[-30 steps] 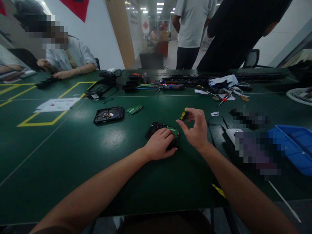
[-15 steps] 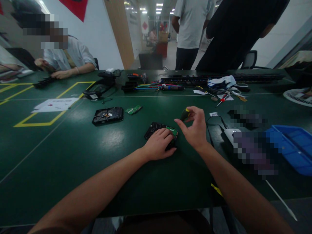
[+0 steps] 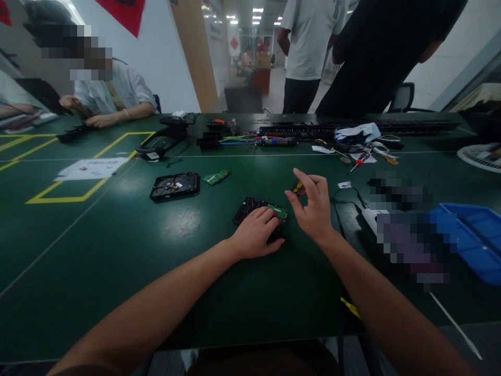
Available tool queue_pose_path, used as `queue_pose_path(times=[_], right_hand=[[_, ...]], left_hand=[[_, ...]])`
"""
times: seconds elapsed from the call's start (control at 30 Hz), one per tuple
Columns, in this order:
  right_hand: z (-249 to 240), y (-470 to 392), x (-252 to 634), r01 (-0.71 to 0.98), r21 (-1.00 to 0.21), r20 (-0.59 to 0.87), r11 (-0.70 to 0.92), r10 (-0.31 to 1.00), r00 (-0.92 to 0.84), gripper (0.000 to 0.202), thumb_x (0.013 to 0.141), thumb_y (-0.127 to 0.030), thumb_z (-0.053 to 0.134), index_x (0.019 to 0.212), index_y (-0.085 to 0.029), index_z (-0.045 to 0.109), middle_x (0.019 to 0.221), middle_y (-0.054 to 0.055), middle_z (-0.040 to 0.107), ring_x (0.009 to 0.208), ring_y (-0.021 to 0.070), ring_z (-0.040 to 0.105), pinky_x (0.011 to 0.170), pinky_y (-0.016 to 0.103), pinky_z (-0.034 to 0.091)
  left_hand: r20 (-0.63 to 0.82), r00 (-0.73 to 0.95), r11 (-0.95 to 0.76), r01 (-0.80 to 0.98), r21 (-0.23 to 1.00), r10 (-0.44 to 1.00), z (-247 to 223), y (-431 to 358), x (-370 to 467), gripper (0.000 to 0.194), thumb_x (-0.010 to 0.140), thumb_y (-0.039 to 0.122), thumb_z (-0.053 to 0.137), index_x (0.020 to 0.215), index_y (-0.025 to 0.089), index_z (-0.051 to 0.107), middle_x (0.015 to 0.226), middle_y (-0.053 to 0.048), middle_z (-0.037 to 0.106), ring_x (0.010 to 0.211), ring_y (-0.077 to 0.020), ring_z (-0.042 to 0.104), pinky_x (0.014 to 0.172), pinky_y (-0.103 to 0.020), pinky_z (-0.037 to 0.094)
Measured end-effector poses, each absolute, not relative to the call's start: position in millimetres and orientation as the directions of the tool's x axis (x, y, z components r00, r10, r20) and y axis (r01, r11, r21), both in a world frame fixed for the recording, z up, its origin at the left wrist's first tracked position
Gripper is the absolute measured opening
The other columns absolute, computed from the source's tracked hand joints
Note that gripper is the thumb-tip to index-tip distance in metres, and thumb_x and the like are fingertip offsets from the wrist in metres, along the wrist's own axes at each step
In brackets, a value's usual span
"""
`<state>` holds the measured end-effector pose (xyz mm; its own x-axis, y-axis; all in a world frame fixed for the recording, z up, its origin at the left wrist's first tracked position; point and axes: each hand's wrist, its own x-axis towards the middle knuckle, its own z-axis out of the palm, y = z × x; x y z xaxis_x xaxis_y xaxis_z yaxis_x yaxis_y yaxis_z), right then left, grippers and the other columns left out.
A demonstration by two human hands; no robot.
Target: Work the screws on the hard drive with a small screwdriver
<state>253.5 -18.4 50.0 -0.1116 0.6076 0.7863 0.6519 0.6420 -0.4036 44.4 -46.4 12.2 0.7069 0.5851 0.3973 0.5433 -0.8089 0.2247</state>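
We can read no brand or wording on the drive [image 3: 246, 210]; its board [image 3: 279, 211] bears a pale patch, too small to make out. The sheet [image 3: 92, 168] at the left of the counter [image 3: 195, 297] carries a red mark and print that we cannot read, and the same goes for the white tag [image 3: 344, 185] by the cable and the label [image 3: 152, 155] on the headset [image 3: 168, 138]. Dark strokes show on the red banner [image 3: 129, 13], cut off by the top edge. Far back, a white poster [image 3: 234, 46] shows a red diamond.

The drive lies on the counter, partly under the left grip [image 3: 256, 232]. We see that grip palm down, fingers together over the board and thumb stretched out along the near side; how firmly it clasps the drive, we cannot tell.

The right grip [image 3: 315, 206] is raised just beside the drive, curled around the screwdriver [image 3: 298, 187], thumb facing the bent fingers, index finger lifted. The shaft slants down toward the board; whether its tip touches, we cannot tell. Both forearms slant inward from the lower corners. Farther left lie a second drive [image 3: 174, 187] and a loose board [image 3: 216, 177], just beside each other.
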Motion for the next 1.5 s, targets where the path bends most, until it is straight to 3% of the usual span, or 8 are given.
queue_pose_path(times=[0.23,0.4,0.6,0.87,1.03,1.33,1.5], right_hand=[[47.4,-17.1,253.3,0.599,-0.444,0.799,0.666,0.597,-0.07,0.062,0.097,-0.023,0.064,0.154,-0.034,0.043,0.134,0.011,0.055,0.106,0.0268,0.064,0.081,0.047,0.066],[48.5,-18.3,253.2,0.601,-0.403,0.802,0.69,0.583,-0.131,0.06,0.096,-0.025,0.068,0.151,-0.036,0.045,0.129,0.009,0.055,0.107,0.0261,0.062,0.083,0.047,0.066],[50.3,-19.5,254.9,0.631,-0.386,0.814,0.673,0.57,-0.11,0.06,0.096,-0.024,0.071,0.149,-0.038,0.048,0.12,0.007,0.054,0.095,0.0219,0.063,0.08,0.044,0.066],[47.6,-21.4,252.1,0.61,-0.407,0.793,0.679,0.594,-0.132,0.068,0.097,-0.019,0.062,0.158,-0.036,0.039,0.13,0.01,0.053,0.101,0.0231,0.064,0.087,0.047,0.066],[45.6,-19.3,253.9,0.625,-0.394,0.811,0.674,0.575,-0.11,0.064,0.094,-0.025,0.072,0.151,-0.036,0.046,0.124,0.008,0.054,0.096,0.0225,0.062,0.079,0.044,0.065],[42.8,-17.0,254.6,0.61,-0.397,0.819,0.686,0.564,-0.101,0.065,0.096,-0.018,0.063,0.156,-0.034,0.04,0.135,0.011,0.053,0.101,0.0243,0.063,0.077,0.045,0.066],[42.2,-16.6,255.3,0.594,-0.398,0.826,0.699,0.555,-0.099,0.066,0.093,-0.027,0.074,0.15,-0.033,0.042,0.133,0.01,0.054,0.101,0.0244,0.063,0.076,0.043,0.064]], left_hand=[[0.404,0.697,-0.804,0.541,0.246,0.593,9.9,-46.4,44.5,0.042,0.093,0.046,0.068,0.126,0.02,0.061,0.133,-0.015,0.064,0.13,-0.0331,0.058,0.113,-0.053,0.05],[0.406,0.69,-0.8,0.544,0.255,0.599,8.7,-47.0,44.3,0.049,0.093,0.046,0.068,0.133,0.019,0.057,0.147,-0.016,0.06,0.141,-0.034,0.054,0.12,-0.054,0.045],[0.414,0.698,-0.809,0.538,0.234,0.584,8.8,-47.4,44.4,0.051,0.095,0.045,0.067,0.137,0.018,0.057,0.145,-0.015,0.061,0.139,-0.0335,0.056,0.119,-0.053,0.046],[0.407,0.696,-0.804,0.551,0.224,0.591,7.7,-47.0,44.6,0.049,0.095,0.046,0.067,0.135,0.018,0.06,0.144,-0.016,0.062,0.137,-0.0343,0.057,0.118,-0.054,0.047],[0.413,0.701,-0.811,0.539,0.227,0.581,7.1,-46.1,44.6,0.05,0.095,0.046,0.067,0.135,0.018,0.059,0.144,-0.016,0.061,0.138,-0.0344,0.056,0.119,-0.054,0.046],[0.414,0.697,-0.807,0.544,0.227,0.586,7.6,-46.3,44.7,0.049,0.094,0.045,0.067,0.135,0.019,0.06,0.143,-0.015,0.062,0.136,-0.0338,0.058,0.118,-0.053,0.047],[0.418,0.701,-0.813,0.539,0.219,0.577,5.8,-45.6,44.2,0.05,0.094,0.046,0.067,0.135,0.018,0.06,0.143,-0.015,0.061,0.138,-0.0346,0.056,0.119,-0.054,0.046]])
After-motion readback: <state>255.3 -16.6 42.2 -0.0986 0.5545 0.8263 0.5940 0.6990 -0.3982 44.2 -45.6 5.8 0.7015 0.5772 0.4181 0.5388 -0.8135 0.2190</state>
